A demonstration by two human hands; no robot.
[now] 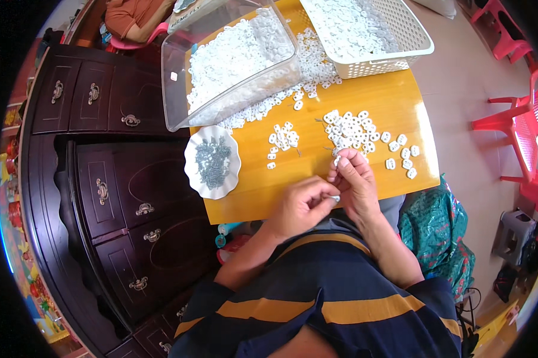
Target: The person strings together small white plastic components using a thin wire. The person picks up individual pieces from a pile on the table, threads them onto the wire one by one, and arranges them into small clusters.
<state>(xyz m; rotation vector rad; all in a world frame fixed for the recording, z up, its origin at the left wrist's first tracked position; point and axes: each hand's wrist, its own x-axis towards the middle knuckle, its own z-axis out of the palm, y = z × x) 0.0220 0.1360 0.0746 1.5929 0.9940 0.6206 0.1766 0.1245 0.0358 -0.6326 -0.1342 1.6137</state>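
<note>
Near the front edge of the yellow table (251,206), my right hand (358,185) pinches a small white plastic piece (336,160) between thumb and fingers. My left hand (302,206) is closed just beside it, with a small pale tip (336,198) showing at the fingers, too small to name. Beyond my hands lies a pile of white two-holed plastic pieces (349,130), with a few grey screws at its left edge. Left of it is a smaller cluster of the same pieces (284,137). Several more (406,153) lie spread to the right.
A scalloped white dish (236,156) of grey screws (212,161) stands at the left. Behind are a clear bin (172,95) and a white basket (415,45), both filled with white pieces. A dark cabinet (111,179) flanks the left; pink chairs (520,116) stand right.
</note>
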